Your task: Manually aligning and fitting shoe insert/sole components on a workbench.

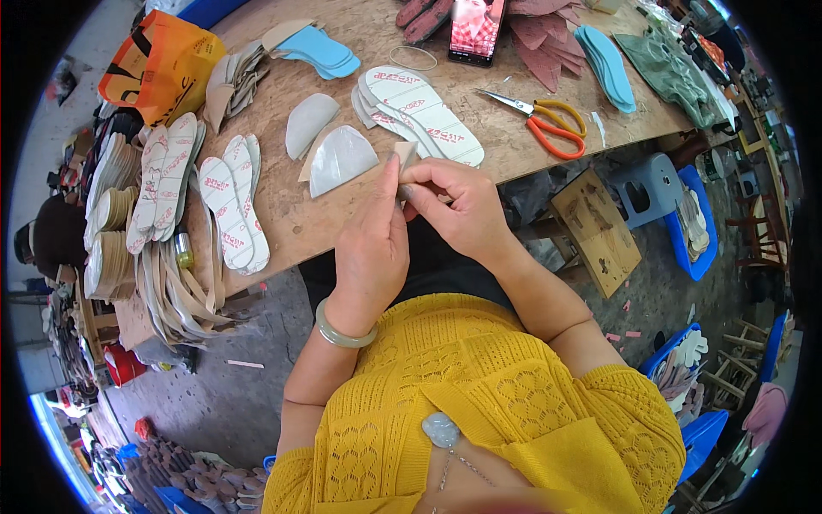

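My left hand (374, 240) and my right hand (462, 201) meet at the table's front edge. Between them is a small folded beige-grey piece of sheet material (406, 154), mostly hidden by the fingers. The left fingers are straight and pressed together along its left side. My right thumb and fingers pinch it from the right. Just left of the hands lies a half-round piece with a shiny pale face (342, 160), beside a matte grey half-round piece (311, 122). Beyond the hands rests a stack of white insoles with red print (428, 107).
Orange-handled scissors (552, 128) lie to the right, with blue insoles (604, 68) past them. A phone (475, 30) stands at the back. More printed insoles (231, 210), beige strips (184, 295) and an orange bag (163, 68) are leftward. A wooden stool (595, 227) stands below the table.
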`<state>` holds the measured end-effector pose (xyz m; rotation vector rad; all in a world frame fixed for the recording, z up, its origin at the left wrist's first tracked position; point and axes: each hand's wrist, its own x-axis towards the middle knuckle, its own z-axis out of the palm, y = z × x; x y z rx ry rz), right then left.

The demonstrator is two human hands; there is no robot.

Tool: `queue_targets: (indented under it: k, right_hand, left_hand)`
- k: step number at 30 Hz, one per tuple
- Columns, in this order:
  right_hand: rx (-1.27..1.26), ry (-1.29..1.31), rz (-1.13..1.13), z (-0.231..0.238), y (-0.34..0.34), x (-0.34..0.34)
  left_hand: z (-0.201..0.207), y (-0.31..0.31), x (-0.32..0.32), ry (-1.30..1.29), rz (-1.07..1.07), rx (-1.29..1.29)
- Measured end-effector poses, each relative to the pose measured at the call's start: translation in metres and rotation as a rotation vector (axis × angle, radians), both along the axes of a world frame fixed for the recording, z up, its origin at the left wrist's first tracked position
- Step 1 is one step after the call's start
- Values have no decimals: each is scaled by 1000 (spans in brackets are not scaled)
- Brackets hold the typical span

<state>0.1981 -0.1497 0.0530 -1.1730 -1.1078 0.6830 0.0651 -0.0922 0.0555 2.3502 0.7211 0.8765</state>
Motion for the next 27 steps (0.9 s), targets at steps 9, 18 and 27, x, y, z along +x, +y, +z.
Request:
queue_targets:
  k: [9, 18, 27]
  right_hand:
    - [-141, 266, 74, -6, 6, 2]
    - [-88, 448, 156, -18, 7, -5]
    - [14, 271, 101, -27, 9, -8]
  left_hand:
    - [-1, 7, 6, -430, -152, -837]
    - [-13, 20, 6, -704, -135, -1252]
    - [-26, 20, 5, -740, -199, -1258]
